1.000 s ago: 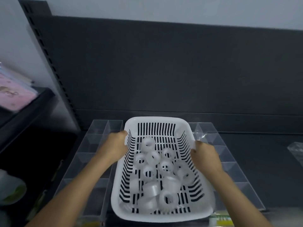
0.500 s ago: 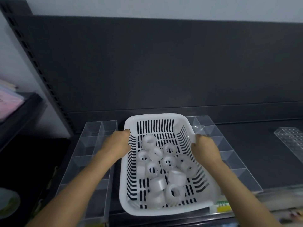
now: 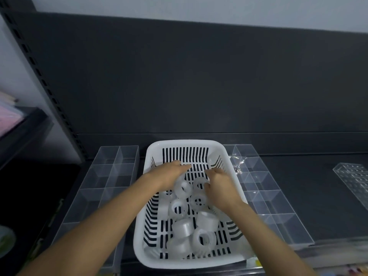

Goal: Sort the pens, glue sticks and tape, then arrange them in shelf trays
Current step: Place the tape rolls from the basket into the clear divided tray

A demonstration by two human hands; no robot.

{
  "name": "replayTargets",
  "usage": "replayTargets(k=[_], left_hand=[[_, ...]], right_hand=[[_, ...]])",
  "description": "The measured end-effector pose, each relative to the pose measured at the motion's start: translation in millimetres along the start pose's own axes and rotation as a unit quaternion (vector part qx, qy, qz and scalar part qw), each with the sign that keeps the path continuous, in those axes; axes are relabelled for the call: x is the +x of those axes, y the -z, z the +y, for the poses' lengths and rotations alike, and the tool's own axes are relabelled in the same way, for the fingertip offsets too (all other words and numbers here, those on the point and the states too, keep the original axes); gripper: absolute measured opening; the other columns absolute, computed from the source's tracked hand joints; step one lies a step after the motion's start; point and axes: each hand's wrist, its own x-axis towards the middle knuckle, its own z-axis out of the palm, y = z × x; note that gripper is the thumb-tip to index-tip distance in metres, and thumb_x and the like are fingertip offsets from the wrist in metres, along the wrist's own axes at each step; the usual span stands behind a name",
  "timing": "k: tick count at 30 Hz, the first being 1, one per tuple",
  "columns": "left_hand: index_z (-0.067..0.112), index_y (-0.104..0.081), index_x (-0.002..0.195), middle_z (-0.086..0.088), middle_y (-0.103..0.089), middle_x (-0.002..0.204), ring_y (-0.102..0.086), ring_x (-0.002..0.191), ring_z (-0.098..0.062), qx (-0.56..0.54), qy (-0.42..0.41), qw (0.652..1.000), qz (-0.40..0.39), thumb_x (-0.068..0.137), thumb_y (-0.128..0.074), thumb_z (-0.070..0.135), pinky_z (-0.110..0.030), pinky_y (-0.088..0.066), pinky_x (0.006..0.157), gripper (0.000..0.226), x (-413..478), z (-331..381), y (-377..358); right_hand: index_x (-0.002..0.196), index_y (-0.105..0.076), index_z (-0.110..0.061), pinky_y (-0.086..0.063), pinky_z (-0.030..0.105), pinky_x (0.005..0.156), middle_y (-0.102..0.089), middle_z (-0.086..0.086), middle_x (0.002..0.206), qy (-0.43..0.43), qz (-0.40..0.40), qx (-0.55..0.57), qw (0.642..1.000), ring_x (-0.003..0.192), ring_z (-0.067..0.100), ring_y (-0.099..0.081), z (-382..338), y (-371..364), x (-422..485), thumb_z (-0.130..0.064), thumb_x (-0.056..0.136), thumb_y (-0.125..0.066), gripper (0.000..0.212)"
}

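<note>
**A:** What is there only one of?
**B:** One white basket [image 3: 187, 144].
**A:** What lies inside it, and how many?
**B:** About nine tape rolls [image 3: 206, 220] can be counted. Others may be covered.
**A:** How much of the person shows?
**B:** One left hand [image 3: 169, 174] and one right hand [image 3: 219, 186], so two in all.
**A:** Any trays?
**B:** Three clear ones. Two are divided into compartments, a left tray [image 3: 111, 176] and a right tray [image 3: 278, 222]. The third, a dimpled tray [image 3: 354, 178], is cut off at the far right edge.
</note>
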Motion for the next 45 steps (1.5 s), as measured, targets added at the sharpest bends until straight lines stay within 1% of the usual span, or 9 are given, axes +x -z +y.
replayTargets(k=[6,10,12,17,21,25,31,38,45], left_hand=[[0.016,-0.05,0.125,-0.007,-0.048,0.117,-0.054,0.098,-0.024,-0.027,0.028,0.999,-0.007,0.083,-0.055,-0.004,-0.031,-0.047,0.076,0.047,5.1,-3.5,5.7],[0.015,-0.044,0.096,-0.002,-0.048,0.088,-0.051,0.08,-0.019,-0.075,0.081,0.994,0.012,0.077,-0.073,0.012,-0.027,-0.041,0.06,0.035,3.9,-11.5,0.8],[0.016,-0.04,0.09,0.0,-0.044,0.079,-0.049,0.076,-0.018,-0.099,0.101,0.99,0.02,0.076,-0.073,0.013,-0.026,-0.035,0.053,0.035,4.6,-12.1,-0.8],[0.014,-0.044,0.12,0.0,-0.045,0.087,-0.053,0.083,-0.021,-0.115,0.106,0.987,0.029,0.081,-0.069,0.012,-0.028,-0.043,0.061,0.046,5.1,-12.5,-6.1],[0.019,-0.028,0.148,-0.011,-0.046,0.129,-0.051,0.114,-0.027,-0.135,0.1,0.986,0.017,0.087,-0.062,0.012,-0.03,-0.045,0.086,0.07,5.1,-14.9,-7.5],[0.014,-0.041,0.14,-0.009,-0.053,0.125,-0.053,0.11,-0.023,-0.174,0.145,0.973,0.053,0.086,-0.06,0.014,-0.026,-0.044,0.08,0.057,11.1,-11.7,-7.4],[0.016,-0.048,0.087,-0.001,-0.055,0.09,-0.054,0.08,-0.017,-0.163,0.197,0.961,0.109,0.078,-0.065,0.015,-0.026,-0.039,0.057,0.019,16.2,-3.7,-9.1],[0.013,-0.059,0.098,-0.003,-0.06,0.09,-0.056,0.079,-0.017,-0.267,0.189,0.922,0.207,0.075,-0.069,0.019,-0.025,-0.042,0.058,0.025,6.9,-14.3,7.2],[0.02,-0.059,0.109,0.004,-0.061,0.105,-0.055,0.093,-0.013,-0.332,0.136,0.894,0.27,0.078,-0.073,0.029,-0.017,-0.041,0.065,0.035,-25.5,-35.6,17.2]], right_hand=[[0.124,-0.055,-0.007,-0.049,0.03,0.077,-0.059,0.014,0.112,0.023,-0.1,0.003,0.995,0.093,0.026,-0.058,-7.2,1.0,18.0,-0.006,0.091,-0.046,0.035],[0.069,-0.051,-0.012,-0.047,0.033,0.061,-0.056,0.005,0.075,-0.032,-0.132,0.013,0.991,0.068,0.021,-0.052,-14.1,-3.3,24.9,-0.009,0.084,-0.045,0.016],[0.062,-0.045,-0.015,-0.04,0.026,0.054,-0.053,0.001,0.07,-0.059,-0.141,0.025,0.988,0.062,0.016,-0.047,-19.2,-2.3,29.1,-0.013,0.078,-0.048,0.017],[0.084,-0.062,-0.005,-0.054,0.032,0.064,-0.063,0.007,0.083,-0.086,-0.14,0.053,0.985,0.068,0.018,-0.056,-24.4,6.9,31.3,-0.011,0.078,-0.051,0.014],[0.126,-0.057,-0.01,-0.044,0.022,0.082,-0.059,0.005,0.128,-0.024,-0.107,0.093,0.99,0.114,0.02,-0.056,-22.3,18.8,30.2,-0.014,0.085,-0.057,0.041],[0.129,-0.056,-0.015,-0.04,0.021,0.09,-0.054,0.0,0.135,-0.003,-0.117,0.154,0.981,0.123,0.016,-0.049,-20.9,20.6,27.9,-0.011,0.085,-0.061,0.045],[0.122,-0.06,-0.016,-0.049,0.03,0.09,-0.057,-0.001,0.127,-0.03,-0.111,0.207,0.972,0.108,0.016,-0.055,-15.4,17.2,23.5,-0.009,0.081,-0.061,0.041],[0.12,-0.06,-0.022,-0.05,0.027,0.084,-0.058,-0.004,0.124,-0.008,-0.138,0.235,0.962,0.11,0.015,-0.056,-23.5,16.0,26.9,-0.013,0.08,-0.067,0.041],[0.136,-0.044,-0.02,-0.039,0.025,0.094,-0.049,0.001,0.136,0.093,-0.213,0.034,0.972,0.121,0.019,-0.047,-44.9,6.8,31.0,-0.018,0.081,-0.071,0.061]])
